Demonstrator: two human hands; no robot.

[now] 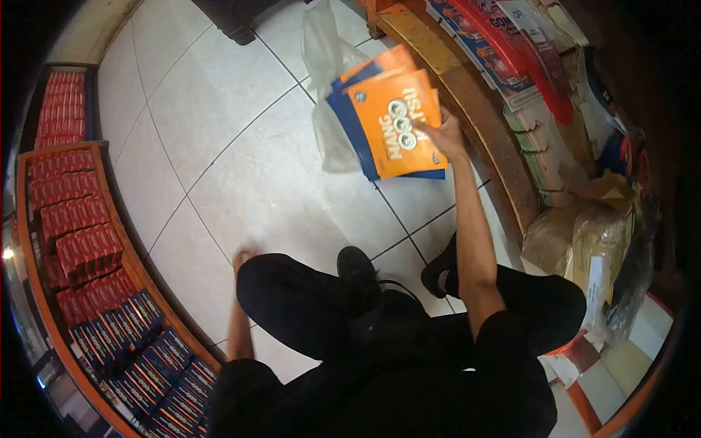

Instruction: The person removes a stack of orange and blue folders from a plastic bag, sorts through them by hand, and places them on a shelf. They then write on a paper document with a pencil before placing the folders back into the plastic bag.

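Note:
My right hand (443,136) grips a fanned stack of flat orange-and-blue packs (391,135) by its right edge, thumb on top. Large white lettering and round emblems mark the orange face, and dark blue pieces show from beneath. Behind the packs, a translucent plastic bag (332,139) overlaps them on the left. Low beside my bent left knee is my left hand (247,255), blurred and partly hidden by the knee.
Rows of red boxes (80,241) and dark blue boxes (146,379) fill a wooden-edged shelf on the left. A curved wooden ledge (467,87) on the right borders printed packages and plastic-wrapped bundles (599,237). Pale tiles (241,146) cover the floor.

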